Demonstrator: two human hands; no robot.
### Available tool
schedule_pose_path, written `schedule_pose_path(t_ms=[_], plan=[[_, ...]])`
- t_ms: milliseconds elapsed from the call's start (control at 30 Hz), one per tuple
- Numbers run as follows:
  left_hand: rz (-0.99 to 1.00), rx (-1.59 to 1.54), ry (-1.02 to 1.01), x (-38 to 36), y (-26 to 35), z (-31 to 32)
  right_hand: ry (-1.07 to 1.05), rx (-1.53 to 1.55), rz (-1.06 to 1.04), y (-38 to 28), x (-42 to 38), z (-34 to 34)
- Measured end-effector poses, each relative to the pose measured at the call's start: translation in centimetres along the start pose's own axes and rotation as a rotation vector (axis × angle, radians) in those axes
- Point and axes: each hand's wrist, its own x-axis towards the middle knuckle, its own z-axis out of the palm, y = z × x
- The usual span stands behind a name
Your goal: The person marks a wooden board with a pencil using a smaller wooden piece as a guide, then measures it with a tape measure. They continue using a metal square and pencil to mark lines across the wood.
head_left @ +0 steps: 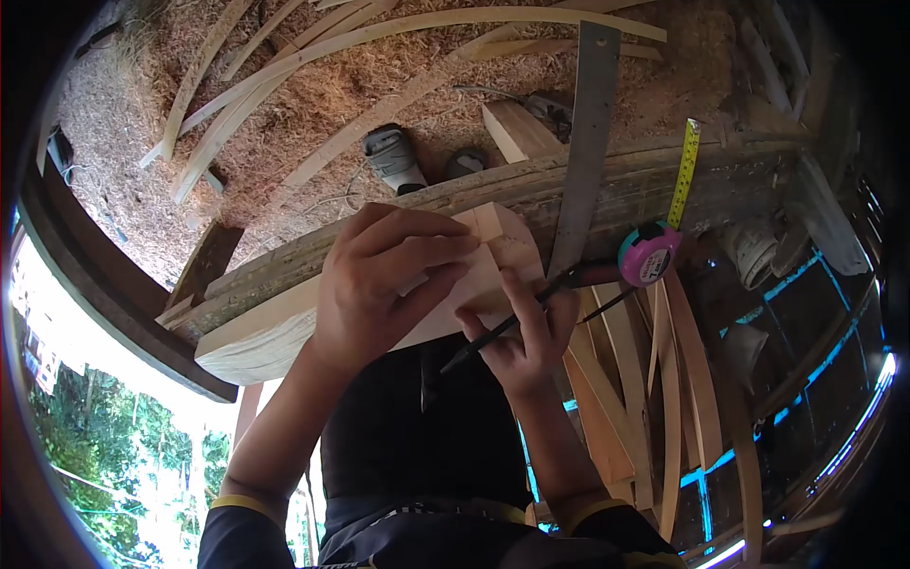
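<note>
A pale wooden block lies lengthwise before me, its cut end toward the right. Over its top, near that end, my left hand has its fingers bent and thumb close to the index finger; whatever is pinched there is too small to make out. My right hand holds a slim black pencil-like marker slanting across the fingers, its point down to the left. The right index finger and thumb reach to the block's near edge.
Beyond the block runs a rough wooden beam. A metal ruler and a pink tape measure with its yellow blade out lie to the right. Curved wood strips, a grey power tool and shavings cover the ground. More strips stand at right.
</note>
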Motion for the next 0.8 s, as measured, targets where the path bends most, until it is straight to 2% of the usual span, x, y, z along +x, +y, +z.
schedule_pose_path(t_ms=[800], plan=[[0.009,-0.022,-0.033,0.01,-0.3,-0.26,-0.029,0.093,0.034,-0.01,0.14,0.07]])
